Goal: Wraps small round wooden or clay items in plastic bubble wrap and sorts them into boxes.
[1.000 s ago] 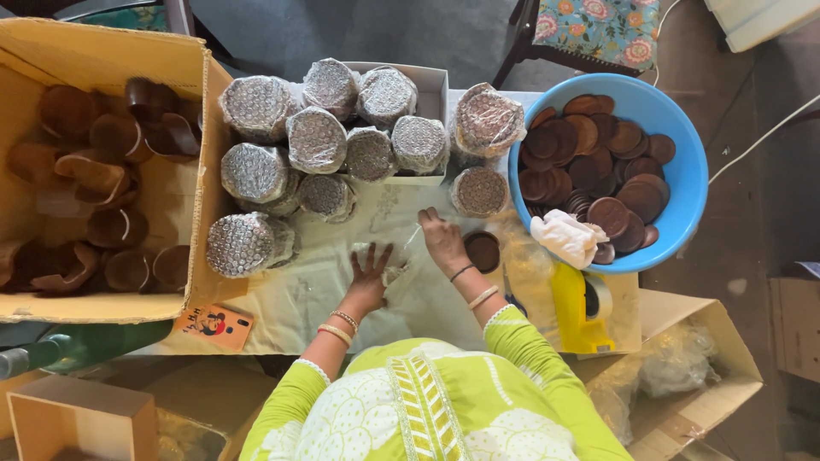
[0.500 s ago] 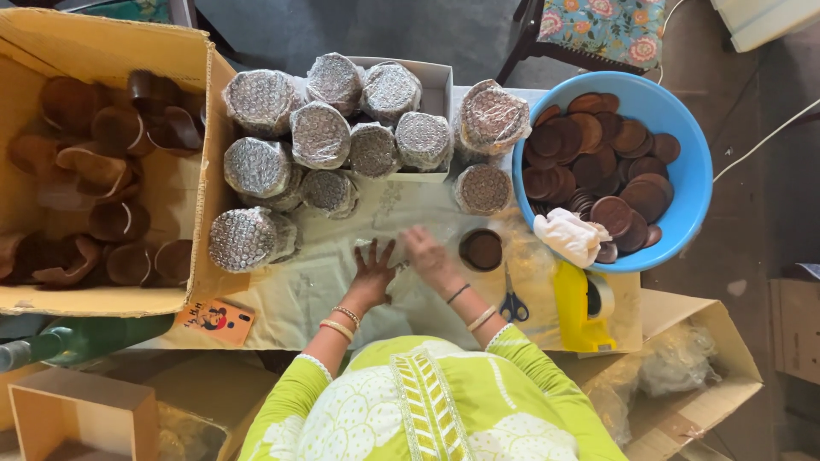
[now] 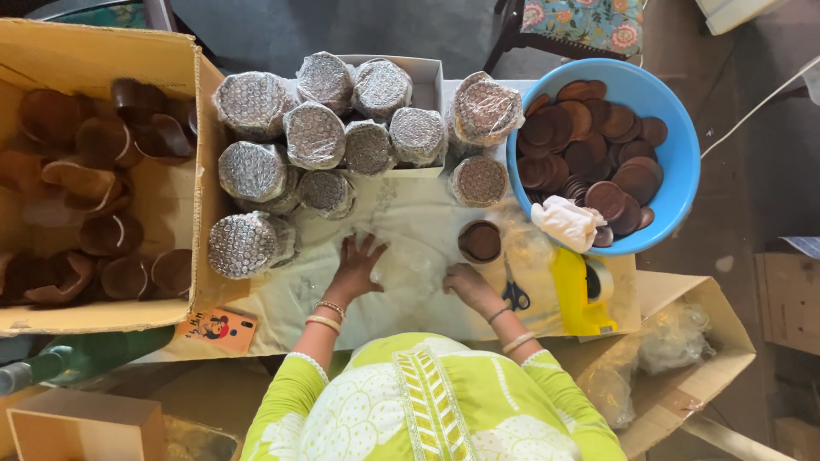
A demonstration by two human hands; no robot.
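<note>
Head view, looking straight down at the table (image 3: 282,312), which is covered with a pale cloth.

Left hand (image 3: 357,266): palm down, fingers (image 3: 348,247) spread wide, pressing flat on a sheet of clear bubble wrap (image 3: 410,260) that lies on the cloth in front of the person. It grips nothing.

Right hand (image 3: 464,280): at the sheet's right edge, fingers curled in close. Whether they pinch the wrap or only rest on it, I cannot tell.

Just beyond the right hand: a single round dark brown wooden disc (image 3: 480,242) on the table, uncovered, touching neither hand. Small scissors with blue handles (image 3: 513,293) lie just beside the right wrist. A yellow tape dispenser (image 3: 579,294) sits further right, near the table's edge.

Far right: a blue round plastic basin (image 3: 681,154) holding many loose brown discs, with a crumpled white cloth (image 3: 565,224) hanging over its near rim.

Far side of the table: a cluster of cylindrical bundles wrapped in bubble wrap (image 3: 316,137), standing on end and packed against each other; some sit in a shallow white box (image 3: 431,78).

Left: a large open cardboard carton (image 3: 184,64) with brown curved wooden pieces inside. A small orange card with a cartoon figure (image 3: 218,329) lies at the table's near left corner. A green bottle (image 3: 81,354) lies below it.
</note>
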